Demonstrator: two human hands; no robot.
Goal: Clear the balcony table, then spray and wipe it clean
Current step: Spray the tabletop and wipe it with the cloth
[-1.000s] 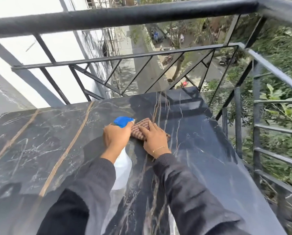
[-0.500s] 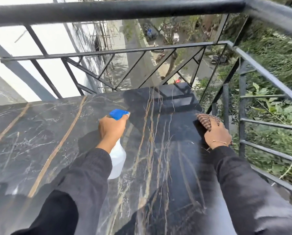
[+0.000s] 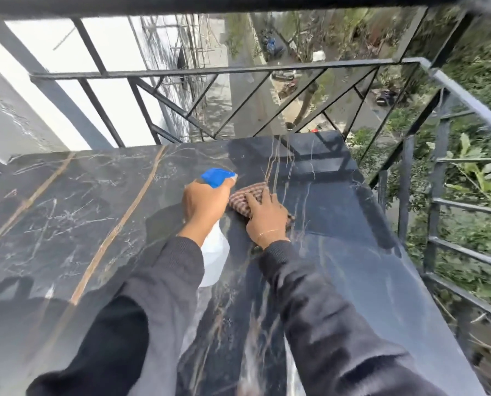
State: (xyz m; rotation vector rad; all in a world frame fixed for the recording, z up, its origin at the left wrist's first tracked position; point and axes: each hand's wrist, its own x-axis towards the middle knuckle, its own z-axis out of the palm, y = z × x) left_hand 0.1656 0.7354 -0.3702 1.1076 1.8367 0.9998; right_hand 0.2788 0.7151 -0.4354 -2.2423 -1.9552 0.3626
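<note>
Right hand [image 3: 267, 217] back beside left hand [image 3: 205, 201], flat on cloth [image 3: 242, 197]

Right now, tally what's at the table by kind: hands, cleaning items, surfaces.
Hands: 2 (left hand, right hand)
Spray bottles: 1 (spray bottle, blue head, held over the table)
Cloths: 1 (checked cloth, under the right hand)
Tables: 1 (marble table)
Total: 5

Left arm: extended forward in a dark sleeve, wrist bent slightly down.
Left hand [image 3: 204, 202]: curled in a grip, knuckles seen from above.
Right arm: stretched forward in a dark sleeve, a thin bracelet worn at the wrist.
Right hand [image 3: 267, 217]: laid palm down, fingers straight and pressed flat, just right of the left hand.
</note>
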